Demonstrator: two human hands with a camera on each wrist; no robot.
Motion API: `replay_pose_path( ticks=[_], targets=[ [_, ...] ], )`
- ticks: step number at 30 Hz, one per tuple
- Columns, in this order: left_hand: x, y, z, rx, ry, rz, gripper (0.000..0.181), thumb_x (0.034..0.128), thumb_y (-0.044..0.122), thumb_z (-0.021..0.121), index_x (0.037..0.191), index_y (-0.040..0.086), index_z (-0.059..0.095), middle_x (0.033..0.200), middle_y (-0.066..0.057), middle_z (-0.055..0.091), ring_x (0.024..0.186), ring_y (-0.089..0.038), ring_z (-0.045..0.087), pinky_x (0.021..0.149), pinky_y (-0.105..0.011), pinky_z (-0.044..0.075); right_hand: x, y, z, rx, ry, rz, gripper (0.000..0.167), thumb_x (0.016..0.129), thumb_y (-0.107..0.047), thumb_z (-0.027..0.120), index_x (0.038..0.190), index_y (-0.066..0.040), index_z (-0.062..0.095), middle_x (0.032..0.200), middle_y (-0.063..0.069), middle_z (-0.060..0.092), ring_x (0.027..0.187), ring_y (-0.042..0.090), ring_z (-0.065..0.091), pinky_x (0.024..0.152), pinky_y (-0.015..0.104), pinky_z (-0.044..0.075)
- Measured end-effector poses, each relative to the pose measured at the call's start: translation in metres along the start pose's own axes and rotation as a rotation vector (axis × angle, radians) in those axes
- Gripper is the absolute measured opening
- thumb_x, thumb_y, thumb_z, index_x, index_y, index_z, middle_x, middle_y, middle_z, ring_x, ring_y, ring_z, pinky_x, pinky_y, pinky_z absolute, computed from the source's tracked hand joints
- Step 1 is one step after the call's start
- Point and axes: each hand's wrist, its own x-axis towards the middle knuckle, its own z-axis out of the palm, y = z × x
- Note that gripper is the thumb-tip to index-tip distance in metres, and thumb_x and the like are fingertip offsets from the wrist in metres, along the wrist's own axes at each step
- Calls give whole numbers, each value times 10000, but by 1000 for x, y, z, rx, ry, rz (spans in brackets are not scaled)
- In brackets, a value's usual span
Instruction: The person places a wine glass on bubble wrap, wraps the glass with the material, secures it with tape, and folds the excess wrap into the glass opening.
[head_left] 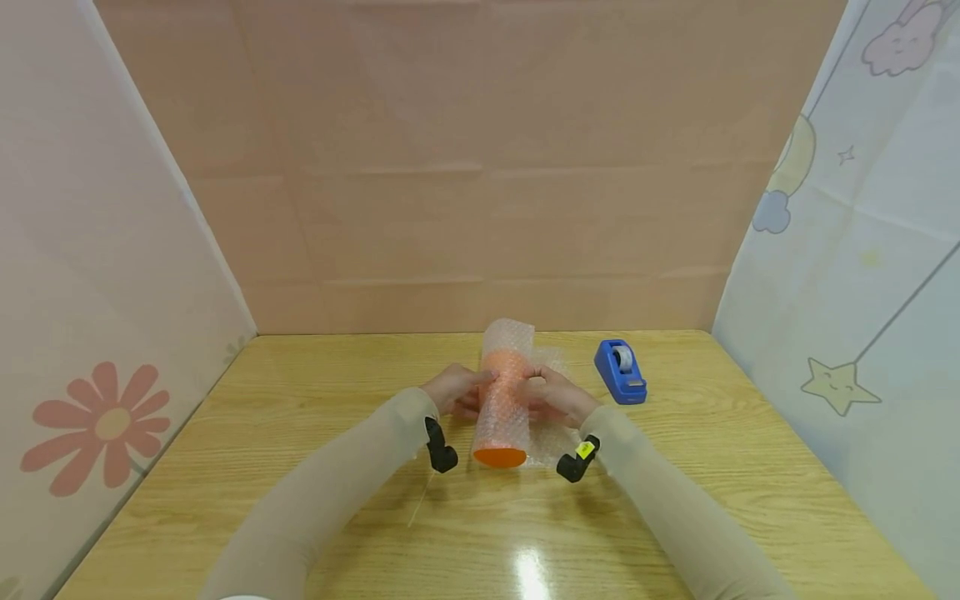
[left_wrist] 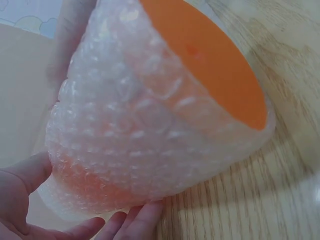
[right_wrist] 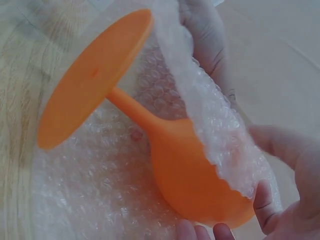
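An orange goblet point(right_wrist: 185, 175) lies on its side, partly rolled in clear bubble wrap point(head_left: 504, 417). Its round foot point(left_wrist: 215, 60) faces the near side, and the right wrist view shows its thin stem and rounded bowl. My left hand point(head_left: 456, 388) holds the roll from the left, thumb on its side and fingers along its underside. From the right, my right hand point(head_left: 557, 395) grips it, the thumb at the raised edge of wrap and the fingertips under the bowl. Loose bubble wrap point(right_wrist: 100, 195) spreads out on the right side of the goblet.
A blue tape dispenser point(head_left: 622, 375) with a roll of tape stands to the right of the right hand. The wooden table point(head_left: 315, 375) meets a plain back wall point(head_left: 480, 208), with patterned side panels at left and right.
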Motion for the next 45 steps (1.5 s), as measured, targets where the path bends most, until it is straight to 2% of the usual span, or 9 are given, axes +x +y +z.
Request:
replay_pose_path(
  ticks=[5,8,11,15,19,23,30,37,45],
  targets=[
    [-1,1,2,-2,1,12,403,936,358,626,1088,-14,647,869,-98,689,733,-208,657,685,-340,581,-2,-6,0,-151,78,-8,521,1049,-313,365,1429,34,286,1482,254,254,1336,408,318,1104,537,323],
    [-2,2,3,3,5,21,392,937,356,625,1071,-11,657,862,-90,688,728,-204,654,672,-334,579,-4,-10,0,-265,123,-34,513,1039,-289,382,1422,49,338,1482,244,312,1348,412,317,1099,573,306],
    [-1,2,3,25,12,25,402,934,375,626,1069,-3,648,884,-85,681,740,-207,650,675,-332,579,-4,-13,1,-324,127,-73,311,1020,-220,403,1093,59,519,1048,172,554,980,312,518,908,452,440],
    [1,2,4,50,10,27,433,929,403,626,1094,2,630,929,-92,672,767,-215,647,693,-337,580,-4,-17,4,-252,78,-115,295,1001,-140,413,722,-45,417,657,18,368,635,167,372,654,313,360],
    [0,2,4,59,-2,33,460,933,410,618,1131,-5,616,950,-94,668,772,-209,643,698,-333,577,-9,-21,8,-201,84,-57,229,1017,-198,411,941,13,457,900,99,471,811,208,483,791,335,477],
    [-1,2,4,61,-13,47,451,944,397,605,1136,-11,611,921,-80,658,745,-194,633,673,-318,570,-10,-21,8,-166,105,8,414,1013,-280,452,1235,52,342,1210,198,406,1077,302,471,1011,466,450],
    [-2,3,4,51,-14,38,438,948,375,607,1152,-11,590,910,-73,639,736,-189,625,652,-306,565,-6,-17,5,-73,82,9,405,981,-285,542,1162,29,362,1098,132,414,944,215,475,871,320,521],
    [1,3,3,56,-18,38,440,942,380,615,1147,-8,595,942,-79,643,759,-189,629,666,-309,568,0,-13,5,-33,92,27,564,994,-255,521,1365,77,258,1349,219,358,1219,337,434,1068,492,401],
    [0,3,4,60,-12,34,483,929,390,632,1187,-13,570,1017,-100,639,806,-202,630,712,-332,572,0,-12,6,-38,86,43,540,1000,-253,509,1362,82,287,1445,263,321,1351,432,363,1087,518,362]
  ],
)
